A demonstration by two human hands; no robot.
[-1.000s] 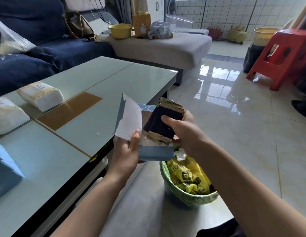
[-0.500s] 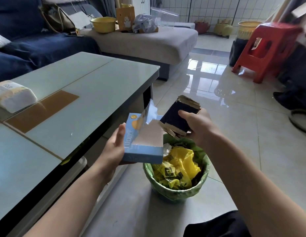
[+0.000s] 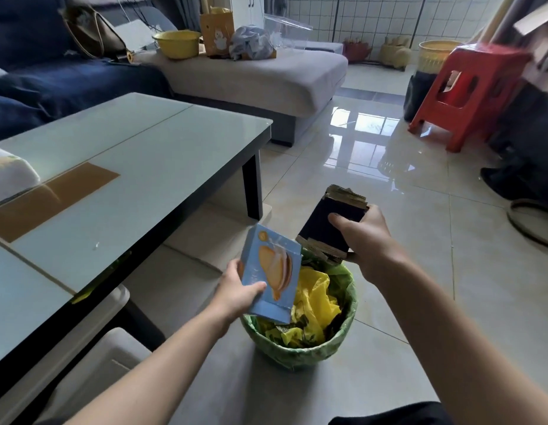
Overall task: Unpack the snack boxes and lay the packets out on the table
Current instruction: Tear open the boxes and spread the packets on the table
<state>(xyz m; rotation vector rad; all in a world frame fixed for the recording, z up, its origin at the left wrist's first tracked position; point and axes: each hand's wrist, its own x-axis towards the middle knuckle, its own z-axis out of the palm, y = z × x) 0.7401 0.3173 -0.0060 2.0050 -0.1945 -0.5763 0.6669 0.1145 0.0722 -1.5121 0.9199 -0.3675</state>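
My left hand (image 3: 237, 294) grips a light blue snack box (image 3: 271, 273) by its lower left side, printed face up, tilted over the green waste bin (image 3: 300, 352). My right hand (image 3: 363, 240) holds a stack of dark navy packets with gold ends (image 3: 332, 225) just above the bin's far rim. The glass-topped coffee table (image 3: 138, 167) stands to the left of both hands.
The bin holds crumpled yellow and green wrappers. A white pack (image 3: 9, 176) lies at the table's left edge. A grey sofa (image 3: 251, 75) with a yellow bowl (image 3: 176, 42) sits behind; a red stool (image 3: 469, 93) stands on the tiled floor at right.
Both hands moved right and away from the table to above the bin. The box has turned so its printed face shows, and the packet stack is now fully apart from it.
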